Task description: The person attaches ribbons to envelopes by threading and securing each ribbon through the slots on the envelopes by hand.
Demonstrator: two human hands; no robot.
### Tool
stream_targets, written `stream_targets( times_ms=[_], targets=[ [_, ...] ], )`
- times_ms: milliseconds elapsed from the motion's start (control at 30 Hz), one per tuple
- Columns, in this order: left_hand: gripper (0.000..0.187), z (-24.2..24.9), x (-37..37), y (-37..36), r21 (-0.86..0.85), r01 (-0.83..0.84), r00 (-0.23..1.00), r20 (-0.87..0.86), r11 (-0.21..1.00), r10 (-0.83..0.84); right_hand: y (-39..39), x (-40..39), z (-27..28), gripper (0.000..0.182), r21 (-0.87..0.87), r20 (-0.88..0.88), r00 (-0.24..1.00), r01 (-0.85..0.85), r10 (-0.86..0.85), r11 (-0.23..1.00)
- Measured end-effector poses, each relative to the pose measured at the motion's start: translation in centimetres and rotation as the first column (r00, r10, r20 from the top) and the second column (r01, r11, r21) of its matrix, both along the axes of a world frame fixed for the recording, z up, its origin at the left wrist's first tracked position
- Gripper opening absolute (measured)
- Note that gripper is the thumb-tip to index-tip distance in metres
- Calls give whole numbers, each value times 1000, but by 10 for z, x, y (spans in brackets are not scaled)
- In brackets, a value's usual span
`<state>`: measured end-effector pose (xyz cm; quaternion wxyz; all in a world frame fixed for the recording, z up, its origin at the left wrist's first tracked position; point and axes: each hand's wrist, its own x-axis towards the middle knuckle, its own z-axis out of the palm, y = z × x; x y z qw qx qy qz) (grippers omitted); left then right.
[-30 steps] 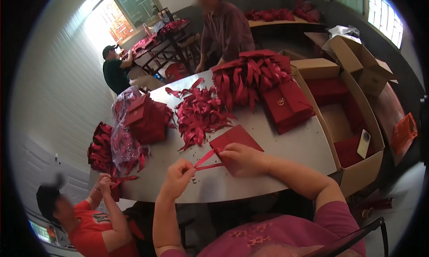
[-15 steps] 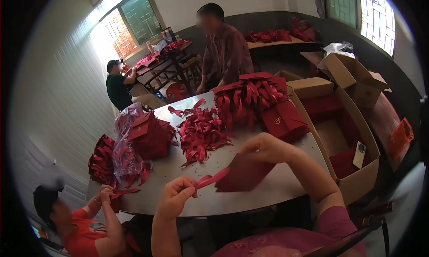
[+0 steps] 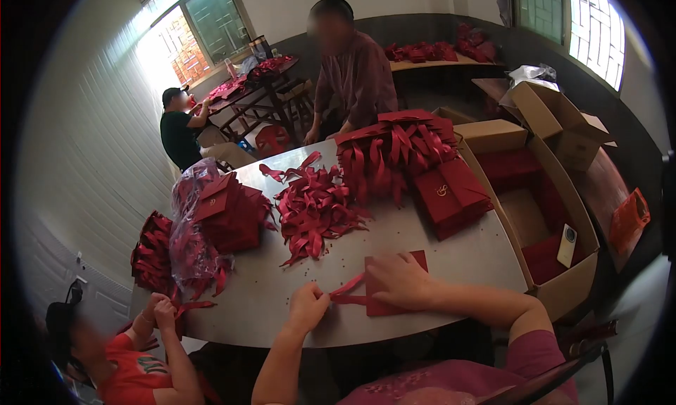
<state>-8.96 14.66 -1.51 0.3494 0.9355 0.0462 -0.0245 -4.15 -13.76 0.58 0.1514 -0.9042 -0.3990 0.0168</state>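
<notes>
A dark red envelope-like bag (image 3: 396, 303) lies flat near the table's front edge. My right hand (image 3: 400, 280) rests on top of it, fingers spread and slightly blurred. To its left, my left hand (image 3: 308, 305) is closed on the red ribbon (image 3: 346, 292), which runs out from the bag's left side. Beyond my hands sits a heap of loose red ribbons (image 3: 313, 211). Behind the bag stands a stack of red bags (image 3: 451, 194) with a gold mark on the top one, beside a larger pile with ribbons (image 3: 394, 152).
Cardboard box (image 3: 570, 289) with red bags and a phone (image 3: 567, 245) at the right. Wrapped bags (image 3: 229, 211) stand on the table (image 3: 260, 320) at left. A co-worker (image 3: 144, 366) sits at lower left, another (image 3: 355, 78) across the table, a third (image 3: 183, 134) farther back.
The bag has come down from the air onto the table. My right hand has moved from its upper edge to flat on top. My left hand has shifted right, still with the ribbon.
</notes>
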Motion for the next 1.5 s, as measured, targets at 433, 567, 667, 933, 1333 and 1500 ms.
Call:
stream_targets(
  times_ms=[433, 567, 667, 933, 1333, 1500],
  targets=[
    [17, 42, 26, -13, -227, -166, 977, 93, 960, 190, -7, 0, -11, 65, 115, 59, 997, -47, 41, 992],
    [22, 27, 36, -55, -195, 12, 1000, 10, 981, -11, -8, 1, -8, 61, 176, 35, 998, -52, 46, 983],
    [26, 36, 41, -89, -44, 44, 998, -36, 998, -45, -8, 10, -4, 48, 266, -23, 1000, -14, 21, 964],
    [31, 17, 48, -106, 50, -58, 965, 260, 997, 43, 44, 110, 9, 20, 349, 35, 996, 66, -84, 935],
    [34, -2, 47, -101, -38, -64, 934, 350, 997, 73, 143, 147, 8, 13, 152, 405, 838, -455, 365, 877],
    [34, -1, 46, -91, -155, -168, 877, 428, 974, 219, 99, 141, 59, 5, 628, -355, 861, -69, 364, 775]
  ],
)
